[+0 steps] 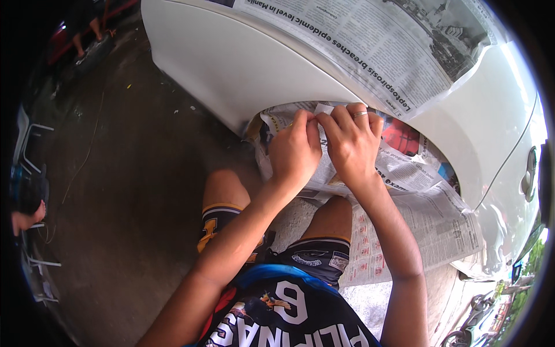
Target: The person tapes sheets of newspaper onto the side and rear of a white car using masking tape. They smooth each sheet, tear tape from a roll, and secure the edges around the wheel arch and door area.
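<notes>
My left hand (296, 146) and my right hand (350, 142) meet at the top of a white car's wheel arch. Both are closed, with thumbs and fingertips pinched close together. A small pale strip (324, 108) shows just beyond the fingertips; whether they grip it, I cannot tell. Behind and below the hands, newspaper (404, 168) fills the wheel opening, crumpled along its left side, and hides whatever is inside. A ring sits on a finger of my right hand. Above the arch, the white fender (243, 58) curves away.
Another newspaper sheet (370, 49) covers the car's upper surface. More newspaper (428, 231) hangs down beside my right knee. White metal chair frames (37, 150) stand at the far left, near another person's hand (29, 217). A motorcycle (477, 318) is parked at the lower right.
</notes>
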Motion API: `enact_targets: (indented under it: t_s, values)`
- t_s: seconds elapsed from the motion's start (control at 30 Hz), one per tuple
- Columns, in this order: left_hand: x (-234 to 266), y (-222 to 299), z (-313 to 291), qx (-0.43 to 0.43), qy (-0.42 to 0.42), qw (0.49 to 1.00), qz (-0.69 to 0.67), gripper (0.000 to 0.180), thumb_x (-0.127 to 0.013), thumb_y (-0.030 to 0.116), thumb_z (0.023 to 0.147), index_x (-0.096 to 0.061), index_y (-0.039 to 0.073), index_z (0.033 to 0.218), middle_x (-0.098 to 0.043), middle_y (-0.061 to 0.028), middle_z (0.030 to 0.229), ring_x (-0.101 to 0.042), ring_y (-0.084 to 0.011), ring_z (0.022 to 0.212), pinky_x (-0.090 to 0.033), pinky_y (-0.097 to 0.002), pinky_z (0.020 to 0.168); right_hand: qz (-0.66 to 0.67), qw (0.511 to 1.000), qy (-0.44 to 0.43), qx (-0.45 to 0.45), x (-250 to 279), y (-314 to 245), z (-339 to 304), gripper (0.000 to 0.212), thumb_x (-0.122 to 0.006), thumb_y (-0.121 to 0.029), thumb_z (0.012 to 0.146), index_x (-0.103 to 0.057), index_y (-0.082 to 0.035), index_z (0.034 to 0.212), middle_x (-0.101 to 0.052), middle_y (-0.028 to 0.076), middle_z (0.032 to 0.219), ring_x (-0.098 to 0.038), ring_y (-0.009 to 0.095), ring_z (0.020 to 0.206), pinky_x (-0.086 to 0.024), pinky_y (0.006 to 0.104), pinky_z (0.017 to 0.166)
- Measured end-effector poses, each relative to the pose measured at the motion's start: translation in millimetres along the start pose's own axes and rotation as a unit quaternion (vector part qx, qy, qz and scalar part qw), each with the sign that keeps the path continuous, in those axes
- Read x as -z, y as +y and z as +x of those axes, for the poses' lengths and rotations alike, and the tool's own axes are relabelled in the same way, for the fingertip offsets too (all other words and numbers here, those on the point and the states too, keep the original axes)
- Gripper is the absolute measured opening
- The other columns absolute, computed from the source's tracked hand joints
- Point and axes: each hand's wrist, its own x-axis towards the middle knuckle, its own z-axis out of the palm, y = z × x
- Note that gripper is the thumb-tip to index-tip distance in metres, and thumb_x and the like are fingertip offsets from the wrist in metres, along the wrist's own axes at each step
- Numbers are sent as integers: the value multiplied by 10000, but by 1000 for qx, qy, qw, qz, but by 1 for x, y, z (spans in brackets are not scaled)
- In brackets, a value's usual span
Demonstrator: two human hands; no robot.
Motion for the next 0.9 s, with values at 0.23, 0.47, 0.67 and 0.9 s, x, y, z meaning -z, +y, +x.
enact_targets:
  t_s: [0.23,0.47,0.67,0.9]
  values:
    - [-10,-11,9,168,-20,972,-162,118,-598,93,1014,-653,-1,1060,-627,-65,636,-596,-158,524,-434,-332,475,-41,999,4,-21,-6,-7,-6,261,-719,-151,801,-721,-200,1057,-606,-51,924,-576,187,981,-324,393,878]
    - [-6,-32,0,332,20,879,-342,150,-621,112,1027,-615,0,1127,-595,-24,678,-535,-92,529,-381,-245,466,-51,998,42,18,-8,4,-8,309,-727,-147,742,-768,-210,1041,-608,-78,877,-576,162,982,-299,387,871]
    - [7,-19,-17,187,-19,975,-121,456,-673,130,1006,-497,3,1407,-614,-48,602,-550,-83,540,-427,-280,529,-60,997,34,21,-9,0,-8,351,-716,-146,743,-773,-219,1082,-609,-79,883,-579,159,987,-301,385,875]
    - [4,-11,2,148,-59,974,-161,233,-714,229,964,-728,100,1158,-750,-178,896,-733,-379,819,-551,-440,726,-52,998,15,28,-7,1,-6,350,-704,-142,789,-756,-228,1124,-614,-76,913,-580,164,1007,-307,386,884]
